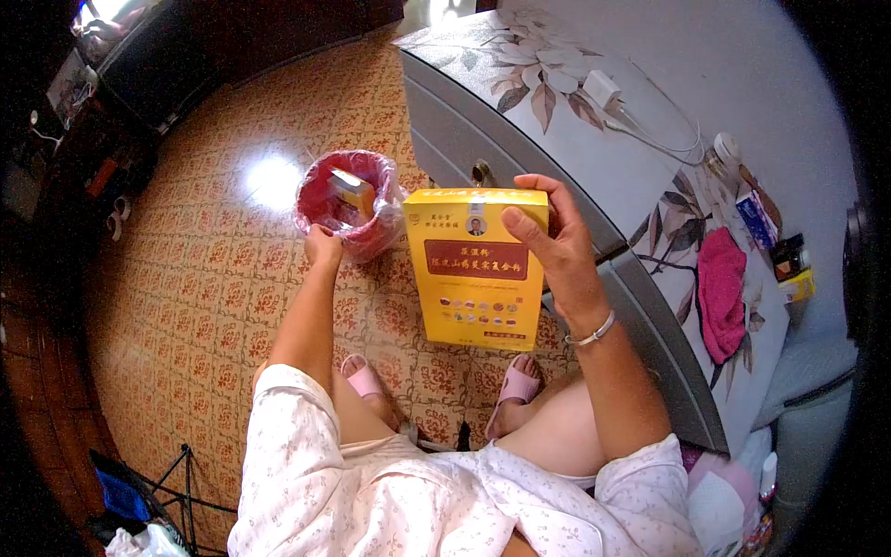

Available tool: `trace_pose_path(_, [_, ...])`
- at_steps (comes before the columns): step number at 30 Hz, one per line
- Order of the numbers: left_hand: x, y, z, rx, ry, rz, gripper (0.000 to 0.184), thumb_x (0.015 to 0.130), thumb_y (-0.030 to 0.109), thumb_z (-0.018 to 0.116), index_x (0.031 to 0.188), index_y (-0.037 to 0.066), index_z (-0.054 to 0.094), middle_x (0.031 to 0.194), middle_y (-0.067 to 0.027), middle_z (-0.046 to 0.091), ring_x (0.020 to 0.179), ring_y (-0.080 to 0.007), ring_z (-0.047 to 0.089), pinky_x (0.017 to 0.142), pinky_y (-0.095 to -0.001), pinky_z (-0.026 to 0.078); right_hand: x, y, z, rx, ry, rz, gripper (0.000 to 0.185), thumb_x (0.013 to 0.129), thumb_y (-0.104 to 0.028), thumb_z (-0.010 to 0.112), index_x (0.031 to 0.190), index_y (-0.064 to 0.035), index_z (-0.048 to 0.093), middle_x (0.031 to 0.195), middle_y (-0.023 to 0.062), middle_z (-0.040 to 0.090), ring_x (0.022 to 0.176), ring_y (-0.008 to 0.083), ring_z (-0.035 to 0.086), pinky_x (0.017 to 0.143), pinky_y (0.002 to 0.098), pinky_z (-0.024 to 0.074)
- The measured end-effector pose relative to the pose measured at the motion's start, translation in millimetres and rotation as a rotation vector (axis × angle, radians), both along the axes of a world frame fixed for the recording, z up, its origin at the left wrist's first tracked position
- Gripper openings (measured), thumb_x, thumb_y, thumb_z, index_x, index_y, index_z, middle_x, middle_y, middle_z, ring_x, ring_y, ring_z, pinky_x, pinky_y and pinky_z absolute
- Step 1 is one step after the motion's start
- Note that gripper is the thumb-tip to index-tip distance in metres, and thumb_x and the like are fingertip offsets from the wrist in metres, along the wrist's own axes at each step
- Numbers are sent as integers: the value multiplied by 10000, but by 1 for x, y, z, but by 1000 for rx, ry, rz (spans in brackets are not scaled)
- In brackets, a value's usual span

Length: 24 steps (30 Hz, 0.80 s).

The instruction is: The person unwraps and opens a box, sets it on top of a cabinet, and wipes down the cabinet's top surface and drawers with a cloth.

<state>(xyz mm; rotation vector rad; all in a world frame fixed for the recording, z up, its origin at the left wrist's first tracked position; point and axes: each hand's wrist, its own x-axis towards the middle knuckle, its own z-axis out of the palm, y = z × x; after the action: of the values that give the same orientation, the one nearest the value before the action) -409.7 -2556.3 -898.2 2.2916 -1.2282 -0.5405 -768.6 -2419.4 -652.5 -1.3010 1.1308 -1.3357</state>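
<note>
A large yellow box (pixel 473 269) with a dark red label and a small portrait is upright in my right hand (pixel 566 251), thumb on its front and fingers round its right side. Left of it stands a red bin (pixel 316 190) with a clear plastic liner. My left hand (pixel 324 245) is closed on the bin's near rim, at the liner's edge. Inside the bin lies a small box (pixel 353 192), orange and grey.
A grey cabinet (pixel 501 121) with a flower-patterned top stands to the right. It bears a white adapter (pixel 601 89) with a cable, a pink cloth (pixel 721 295) and small boxes. A black tripod stand (pixel 188 492) is at the lower left. Pink slippers are on my feet.
</note>
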Motion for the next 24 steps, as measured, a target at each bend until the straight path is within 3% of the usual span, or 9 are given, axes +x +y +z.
trace_pose_path(5, [-1, 5, 7, 68, 24, 18, 426, 649, 263, 813, 952, 49, 603, 934, -163, 674, 884, -333, 643, 805, -413, 503, 0, -1, -3, -16, 41, -1, 452, 851, -290, 719, 1184, -64, 514, 947, 39, 596, 829, 78, 573, 692, 209, 486])
trace_pose_path(8, [-13, 12, 22, 60, -72, 34, 493, 640, 325, 830, 972, 43, 599, 956, -163, 671, 909, -338, 640, 822, -418, 497, 2, 0, -1, -23, 23, 7, 446, 851, -284, 718, 1183, -66, 513, 942, 39, 593, 833, 79, 571, 695, 211, 483])
trace_pose_path(12, [0, -1, -1, 119, 2, 30, 538, 638, 371, 831, 990, 37, 598, 975, -168, 670, 933, -343, 636, 835, -427, 492, 4, 1, 0, 0, 6, 22, 445, 852, -281, 717, 1181, -63, 510, 938, 38, 592, 832, 81, 573, 698, 213, 486])
trace_pose_path(17, [31, -28, -68, -11, 173, 132, 347, 723, 201, 723, 997, 33, 593, 959, -178, 671, 939, -330, 647, 824, -430, 501, 7, 3, 1, 2, 12, 17, 448, 848, -278, 721, 1178, -61, 510, 940, 36, 596, 830, 81, 577, 707, 213, 488])
trace_pose_path(18, [25, -21, -54, -11, 173, 135, 347, 723, 201, 723, 997, 33, 593, 959, -178, 671, 939, -330, 647, 824, -430, 501, 9, 4, 2, -1, -7, 18, 449, 846, -279, 723, 1177, -62, 511, 942, 35, 596, 829, 82, 578, 711, 216, 490])
trace_pose_path(20, [1, 0, -6, -21, 288, 121, 245, 792, 48, 600, 1020, -19, 540, 825, -119, 647, 576, -214, 645, 501, -341, 495, 10, 4, 2, -5, -26, 20, 450, 845, -280, 724, 1177, -63, 512, 944, 35, 596, 828, 84, 580, 715, 219, 491])
trace_pose_path(24, [-3, 4, 0, -19, 303, 128, 225, 763, 38, 645, 969, 3, 562, 808, -120, 647, 587, -208, 641, 511, -333, 498, 8, 4, -1, -4, 12, 28, 467, 842, -298, 726, 1184, -65, 509, 952, 41, 597, 834, 88, 588, 709, 216, 497])
